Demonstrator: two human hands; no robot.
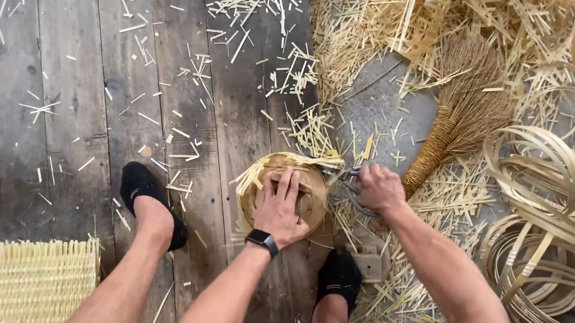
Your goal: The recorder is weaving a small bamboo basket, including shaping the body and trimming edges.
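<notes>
the basket sits on the floor between both feet, its untrimmed strips sticking out at twelve o'clock. the left hand lies spread on it, pressing down. the right hand, at its three o'clock, grips shears whose blades point at the rim.

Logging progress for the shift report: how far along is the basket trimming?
Done: the round basket is woven and rimmed, cut splints litter the floor. In hand: left hand presses the basket flat, right hand works shears at its edge. Left: untrimmed ends along the far rim.
</notes>
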